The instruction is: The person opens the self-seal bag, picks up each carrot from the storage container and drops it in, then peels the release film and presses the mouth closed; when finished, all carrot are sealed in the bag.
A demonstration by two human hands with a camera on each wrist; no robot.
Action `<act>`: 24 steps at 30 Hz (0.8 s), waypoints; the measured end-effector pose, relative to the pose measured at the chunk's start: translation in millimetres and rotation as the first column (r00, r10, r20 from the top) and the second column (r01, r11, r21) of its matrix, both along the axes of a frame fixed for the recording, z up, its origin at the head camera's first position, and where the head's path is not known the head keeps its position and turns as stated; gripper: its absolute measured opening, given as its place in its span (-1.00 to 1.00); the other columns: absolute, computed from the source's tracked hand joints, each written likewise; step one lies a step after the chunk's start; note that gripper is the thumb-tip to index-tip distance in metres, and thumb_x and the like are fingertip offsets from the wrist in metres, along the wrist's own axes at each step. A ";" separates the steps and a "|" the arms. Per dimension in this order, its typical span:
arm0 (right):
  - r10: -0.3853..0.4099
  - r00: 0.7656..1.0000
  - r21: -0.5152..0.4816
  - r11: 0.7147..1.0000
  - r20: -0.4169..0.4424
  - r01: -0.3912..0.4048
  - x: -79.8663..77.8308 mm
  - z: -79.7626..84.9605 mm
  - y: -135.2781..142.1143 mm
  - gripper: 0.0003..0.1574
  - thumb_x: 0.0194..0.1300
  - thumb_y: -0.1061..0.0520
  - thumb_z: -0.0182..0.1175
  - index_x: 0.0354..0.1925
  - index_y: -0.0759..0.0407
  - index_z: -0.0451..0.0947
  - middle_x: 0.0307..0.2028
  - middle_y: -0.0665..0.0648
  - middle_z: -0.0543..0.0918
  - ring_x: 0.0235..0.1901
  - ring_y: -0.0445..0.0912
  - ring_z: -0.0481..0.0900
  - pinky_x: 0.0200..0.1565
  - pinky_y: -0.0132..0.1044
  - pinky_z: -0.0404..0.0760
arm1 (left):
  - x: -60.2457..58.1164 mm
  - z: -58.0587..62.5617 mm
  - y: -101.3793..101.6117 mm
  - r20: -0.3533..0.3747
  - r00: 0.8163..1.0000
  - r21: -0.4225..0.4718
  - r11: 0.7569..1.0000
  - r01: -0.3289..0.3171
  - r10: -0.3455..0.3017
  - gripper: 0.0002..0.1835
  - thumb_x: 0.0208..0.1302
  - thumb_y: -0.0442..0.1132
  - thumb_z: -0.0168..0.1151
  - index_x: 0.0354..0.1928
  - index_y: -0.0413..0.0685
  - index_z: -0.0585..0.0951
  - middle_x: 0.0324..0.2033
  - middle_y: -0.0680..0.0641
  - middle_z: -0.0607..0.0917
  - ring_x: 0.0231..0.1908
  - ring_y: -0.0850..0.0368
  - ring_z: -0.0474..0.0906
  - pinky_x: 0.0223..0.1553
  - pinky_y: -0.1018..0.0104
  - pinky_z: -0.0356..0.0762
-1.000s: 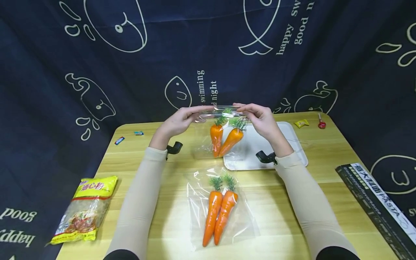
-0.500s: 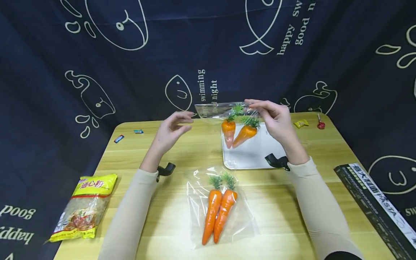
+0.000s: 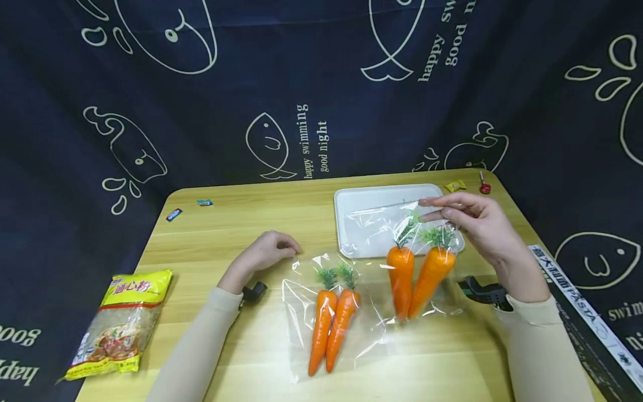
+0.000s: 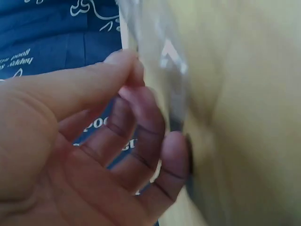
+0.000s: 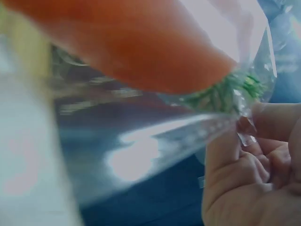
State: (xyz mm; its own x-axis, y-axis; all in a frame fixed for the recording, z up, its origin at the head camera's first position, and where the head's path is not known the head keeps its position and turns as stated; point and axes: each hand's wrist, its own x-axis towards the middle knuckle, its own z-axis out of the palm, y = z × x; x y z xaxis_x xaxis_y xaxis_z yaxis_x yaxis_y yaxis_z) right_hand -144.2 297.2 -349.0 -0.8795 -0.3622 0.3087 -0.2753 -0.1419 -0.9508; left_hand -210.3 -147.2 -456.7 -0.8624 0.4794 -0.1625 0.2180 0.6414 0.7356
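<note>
My right hand (image 3: 484, 231) pinches the top edge of a clear plastic bag (image 3: 374, 226) that holds two orange carrots (image 3: 402, 279) with green tops. It hangs over the table, partly in front of the tray; the right wrist view shows its film (image 5: 155, 117) close up. A second clear bag (image 3: 374, 340) lies flat, with two slimmer carrots (image 3: 321, 329) inside. At this bag's upper left corner is my left hand (image 3: 266, 251), fingers bent. In the left wrist view, thumb and forefinger meet beside blurred film (image 4: 174, 75); whether they grip it cannot be seen.
A white tray (image 3: 346, 201) lies at the back. Two small wrapped sweets (image 3: 174, 215) are at far left; a yellow sweet (image 3: 455, 186) and a red lollipop (image 3: 484, 187) at far right. A pasta packet (image 3: 120, 324) stands left, a long PASTA box (image 3: 588, 312) right.
My left hand let go of the raised bag and came down to the flat bag's corner. The right hand carried the raised bag right and nearer. The head view shifted slightly.
</note>
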 end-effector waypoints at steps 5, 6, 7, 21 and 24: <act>-0.048 0.963 0.154 0.988 0.265 0.007 -19.8 -52.5 13.3 -0.65 0.50 0.27 0.05 0.17 0.37 0.50 0.11 0.00 0.70 0.01 -0.03 0.72 -0.21 -0.53 0.63 | -0.7 0.6 0.3 0.038 0.996 -0.049 0.996 0.077 -0.075 -0.85 0.36 -0.09 0.28 -0.18 0.05 0.73 -0.17 0.05 0.74 -0.12 0.13 0.58 0.01 0.17 0.58; -0.073 0.954 0.175 0.984 0.290 0.022 -23.4 -60.2 16.1 -0.64 0.50 0.26 0.06 0.18 0.38 0.49 0.10 -0.01 0.71 0.01 -0.03 0.72 -0.37 -0.54 0.53 | 0.0 0.8 1.2 0.052 0.995 -0.043 0.995 0.090 -0.088 -0.84 0.37 -0.07 0.27 -0.19 0.04 0.72 -0.19 0.03 0.73 -0.16 0.12 0.56 -0.04 0.20 0.57; -0.095 0.946 0.187 0.982 0.309 0.037 -26.5 -66.6 18.6 -0.62 0.49 0.26 0.07 0.19 0.40 0.48 0.10 -0.01 0.71 0.02 -0.01 0.72 -0.47 -0.52 0.45 | 0.9 1.2 2.1 0.063 0.993 -0.033 0.994 0.103 -0.101 -0.82 0.38 -0.06 0.26 -0.18 0.02 0.70 -0.22 0.01 0.72 -0.19 0.10 0.56 -0.08 0.21 0.56; -0.207 0.903 0.378 0.924 0.376 0.055 -47.6 -101.6 16.4 -0.59 0.47 0.27 0.05 0.23 0.35 0.46 0.09 0.05 0.69 -0.01 -0.08 0.74 -0.22 -0.43 0.70 | -8.3 1.2 -13.8 0.138 0.990 0.131 0.991 0.005 -0.023 -0.77 0.40 -0.19 0.25 0.04 0.04 0.68 -0.09 -0.08 0.70 -0.21 0.08 0.66 -0.15 0.24 0.71; -0.246 0.901 0.418 0.905 0.357 0.081 -50.9 -105.5 9.9 -0.61 0.45 0.27 0.06 0.20 0.33 0.49 0.01 0.06 0.74 -0.08 -0.11 0.76 -0.34 -0.46 0.64 | -17.2 -1.4 -17.4 0.108 0.994 0.135 0.990 -0.026 0.012 -0.73 0.42 -0.14 0.23 0.11 0.07 0.67 0.02 -0.09 0.69 -0.21 0.09 0.66 -0.16 0.25 0.70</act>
